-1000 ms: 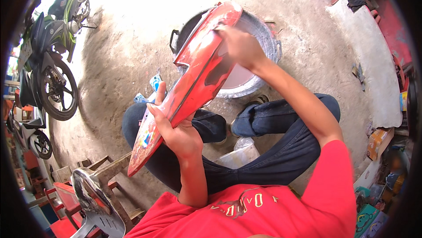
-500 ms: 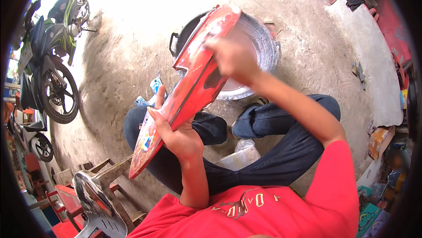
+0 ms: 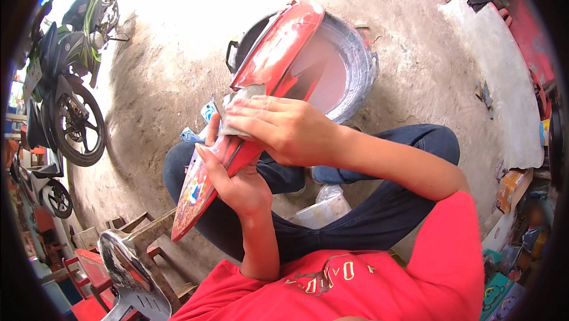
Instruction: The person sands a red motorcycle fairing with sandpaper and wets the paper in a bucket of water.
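A long red motorcycle body panel (image 3: 287, 33), worn and scuffed with dark patches, slants across my lap from lower left to upper right. My left hand (image 3: 242, 187) grips its lower part from beneath, thumb along the near edge. In my right hand (image 3: 290, 128) is a folded grey sheet of sandpaper (image 3: 253, 91), pressed flat against the panel's middle under the fingers. The panel's far end hangs over a round metal basin (image 3: 363, 78) on the floor. Cloudy pinkish water (image 3: 332, 66) shows inside the basin.
A motorcycle (image 3: 68, 107) stands at the left, with a second one behind it. A grey plastic chair (image 3: 139, 288) is at the lower left. Between my legs lies a white box (image 3: 323, 211). A cardboard box (image 3: 513, 192) sits by the low wall at the right.
My right hand has slid down the panel toward my left hand, and the sandpaper now shows under its fingers. The left hand and the panel have hardly moved.
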A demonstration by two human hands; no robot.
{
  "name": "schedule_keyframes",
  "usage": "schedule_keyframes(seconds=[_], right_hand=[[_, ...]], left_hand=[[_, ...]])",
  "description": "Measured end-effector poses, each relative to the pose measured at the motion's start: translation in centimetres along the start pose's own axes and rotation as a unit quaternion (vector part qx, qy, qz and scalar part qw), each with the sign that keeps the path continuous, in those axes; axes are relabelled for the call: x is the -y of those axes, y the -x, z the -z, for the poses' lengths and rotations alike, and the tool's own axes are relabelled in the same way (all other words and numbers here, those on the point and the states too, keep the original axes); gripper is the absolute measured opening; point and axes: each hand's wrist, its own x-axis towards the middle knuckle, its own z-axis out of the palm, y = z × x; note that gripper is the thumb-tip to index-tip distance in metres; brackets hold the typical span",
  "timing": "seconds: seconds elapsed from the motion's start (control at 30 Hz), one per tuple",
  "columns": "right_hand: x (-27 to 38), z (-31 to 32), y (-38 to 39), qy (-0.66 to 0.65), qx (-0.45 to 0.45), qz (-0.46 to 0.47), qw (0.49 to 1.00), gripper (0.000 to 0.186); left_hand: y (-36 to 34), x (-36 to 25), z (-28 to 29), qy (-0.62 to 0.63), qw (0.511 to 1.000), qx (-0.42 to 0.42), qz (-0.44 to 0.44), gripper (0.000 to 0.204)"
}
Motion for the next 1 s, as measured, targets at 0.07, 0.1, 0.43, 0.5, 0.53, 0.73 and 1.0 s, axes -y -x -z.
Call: schedule_keyframes(seconds=[0.07, 0.1, 0.43, 0.5, 0.53, 0.73, 1.0], right_hand=[[-2.2, 0.0, 0.4, 0.007, 0.011, -0.007, 1.0, 0.044], [-5.7, 0.2, 0.5, 0.046, 0.012, -0.032, 0.998, 0.042], [-22.4, 0.6, 12.2, 0.112, -0.105, -0.474, 0.867, 0.041], [-23.9, -0.2, 15.5, 0.144, 0.026, -0.522, 0.84, 0.039], [-24.1, -1.2, 15.9, 0.142, 0.028, -0.52, 0.842, 0.039], [-23.4, -8.1, 20.3, 0.131, 0.211, -0.489, 0.836, 0.033], [-20.9, -16.5, 20.7, 0.041, 0.33, -0.566, 0.754, 0.035]], left_hand=[[-0.1, 0.0, 0.5, -0.026, 1.0, 0.001, 0.002, 0.068], [-0.1, -0.1, 0.4, -0.043, 0.999, 0.005, 0.001, 0.071], [0.0, 0.0, -0.1, -0.038, 0.999, 0.014, 0.0, 0.07], [-0.1, 0.0, -0.4, -0.037, 0.999, 0.015, 0.004, 0.07], [-0.1, -0.2, -0.4, -0.039, 0.999, 0.012, 0.004, 0.07], [-0.3, 0.0, 0.0, -0.041, 0.999, 0.011, 0.004, 0.07], [-0.2, -0.6, 0.9, -0.036, 0.999, 0.008, -0.003, 0.066]])
